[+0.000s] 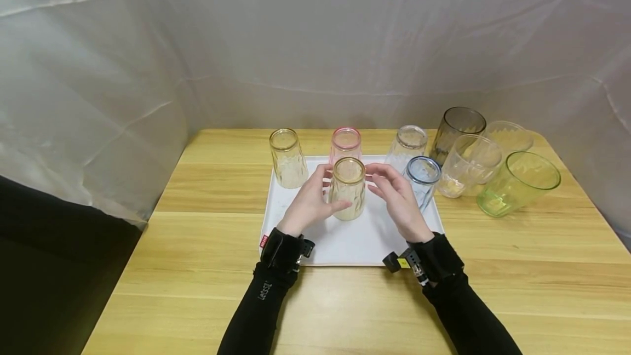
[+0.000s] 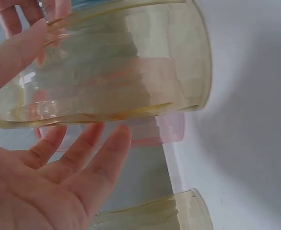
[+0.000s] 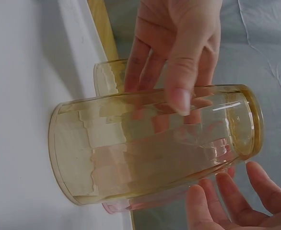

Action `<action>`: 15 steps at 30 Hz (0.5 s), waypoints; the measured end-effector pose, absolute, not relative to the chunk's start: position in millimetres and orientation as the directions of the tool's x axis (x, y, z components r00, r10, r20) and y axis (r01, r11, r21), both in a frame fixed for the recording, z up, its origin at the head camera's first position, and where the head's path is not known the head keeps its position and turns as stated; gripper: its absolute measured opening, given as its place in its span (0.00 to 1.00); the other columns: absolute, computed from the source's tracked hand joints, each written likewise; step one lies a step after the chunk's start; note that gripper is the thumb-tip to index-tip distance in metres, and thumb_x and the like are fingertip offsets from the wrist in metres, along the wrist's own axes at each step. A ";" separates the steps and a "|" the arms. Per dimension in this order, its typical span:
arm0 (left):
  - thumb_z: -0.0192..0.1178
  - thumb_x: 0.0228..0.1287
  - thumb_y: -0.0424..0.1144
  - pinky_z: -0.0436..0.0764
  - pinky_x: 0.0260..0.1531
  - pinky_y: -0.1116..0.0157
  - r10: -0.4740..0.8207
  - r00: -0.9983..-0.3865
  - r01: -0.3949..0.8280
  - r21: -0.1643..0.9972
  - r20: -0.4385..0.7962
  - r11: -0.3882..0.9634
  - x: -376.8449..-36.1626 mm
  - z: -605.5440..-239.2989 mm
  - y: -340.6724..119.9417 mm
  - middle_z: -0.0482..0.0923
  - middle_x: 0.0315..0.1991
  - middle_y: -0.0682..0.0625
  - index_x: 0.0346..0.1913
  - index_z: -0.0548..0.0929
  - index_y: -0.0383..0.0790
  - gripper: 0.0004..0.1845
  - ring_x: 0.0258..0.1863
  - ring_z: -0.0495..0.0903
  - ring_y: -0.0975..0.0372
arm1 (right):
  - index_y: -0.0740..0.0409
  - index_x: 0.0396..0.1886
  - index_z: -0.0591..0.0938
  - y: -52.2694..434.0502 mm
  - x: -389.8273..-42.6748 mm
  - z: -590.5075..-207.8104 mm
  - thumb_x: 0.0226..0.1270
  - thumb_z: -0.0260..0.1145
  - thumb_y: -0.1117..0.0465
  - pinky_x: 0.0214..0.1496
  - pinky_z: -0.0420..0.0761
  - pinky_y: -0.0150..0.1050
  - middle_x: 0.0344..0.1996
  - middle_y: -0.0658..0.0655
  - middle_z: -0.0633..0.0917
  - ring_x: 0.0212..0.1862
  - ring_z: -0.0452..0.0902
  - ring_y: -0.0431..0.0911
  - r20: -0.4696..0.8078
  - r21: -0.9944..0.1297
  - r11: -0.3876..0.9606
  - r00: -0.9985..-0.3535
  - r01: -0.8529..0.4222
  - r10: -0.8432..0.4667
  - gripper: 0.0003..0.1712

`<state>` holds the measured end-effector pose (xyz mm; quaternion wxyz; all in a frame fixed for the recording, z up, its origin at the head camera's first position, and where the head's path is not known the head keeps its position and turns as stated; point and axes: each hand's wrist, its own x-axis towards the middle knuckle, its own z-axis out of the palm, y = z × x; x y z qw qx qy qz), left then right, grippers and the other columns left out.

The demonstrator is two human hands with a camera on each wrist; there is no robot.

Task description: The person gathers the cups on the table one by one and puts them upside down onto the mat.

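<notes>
A pale amber glass tumbler (image 1: 352,193), mouth down, stands upright over the middle of the white tray (image 1: 345,248). My left hand (image 1: 309,201) holds it from the left, thumb across the near side and fingers behind. My right hand (image 1: 400,201) is at the other side, its fingers loosely bent and fingertips right at the glass's upper end. In the right wrist view the narrow thick base of the amber tumbler (image 3: 155,148) points toward those fingertips. Behind it is an upturned pink glass (image 1: 345,145), partly hidden.
Another upturned amber glass (image 1: 290,166) stands at the tray's back left. An upturned clear glass (image 1: 409,144) and a blue glass (image 1: 424,171) are at its right. Mouth-up glasses cluster on the wooden table beyond: smoky grey (image 1: 455,133), green (image 1: 517,185) and two clear ones.
</notes>
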<state>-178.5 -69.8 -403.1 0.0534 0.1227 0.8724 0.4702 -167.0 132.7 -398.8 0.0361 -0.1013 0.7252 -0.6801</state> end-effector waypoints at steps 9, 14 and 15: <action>0.78 0.52 0.39 0.76 0.67 0.49 0.271 -0.946 0.283 0.865 0.180 0.415 -172.3 -389.9 -73.8 0.75 0.65 0.41 0.73 0.62 0.39 0.48 0.67 0.74 0.50 | 0.74 0.61 0.73 129.7 -163.6 -395.4 0.77 0.50 0.69 0.63 0.78 0.28 0.55 0.55 0.79 0.56 0.77 0.37 0.189 -0.982 -0.004 -0.979 -0.189 -0.073 0.18; 0.78 0.52 0.40 0.72 0.71 0.49 0.245 -0.914 0.396 0.841 0.323 0.368 -169.0 -382.2 -75.3 0.72 0.69 0.42 0.72 0.65 0.38 0.46 0.70 0.72 0.52 | 0.77 0.56 0.74 129.0 -160.3 -390.9 0.74 0.53 0.72 0.57 0.80 0.26 0.45 0.46 0.81 0.50 0.79 0.36 0.260 -0.964 -0.062 -0.966 -0.260 0.012 0.16; 0.78 0.52 0.40 0.71 0.71 0.49 0.237 -0.906 0.418 0.836 0.351 0.357 -168.5 -381.1 -75.2 0.72 0.69 0.42 0.71 0.66 0.38 0.45 0.70 0.71 0.53 | 0.77 0.55 0.74 129.0 -159.7 -389.9 0.73 0.53 0.72 0.56 0.81 0.26 0.43 0.46 0.81 0.49 0.79 0.36 0.268 -0.960 -0.072 -0.963 -0.269 0.025 0.15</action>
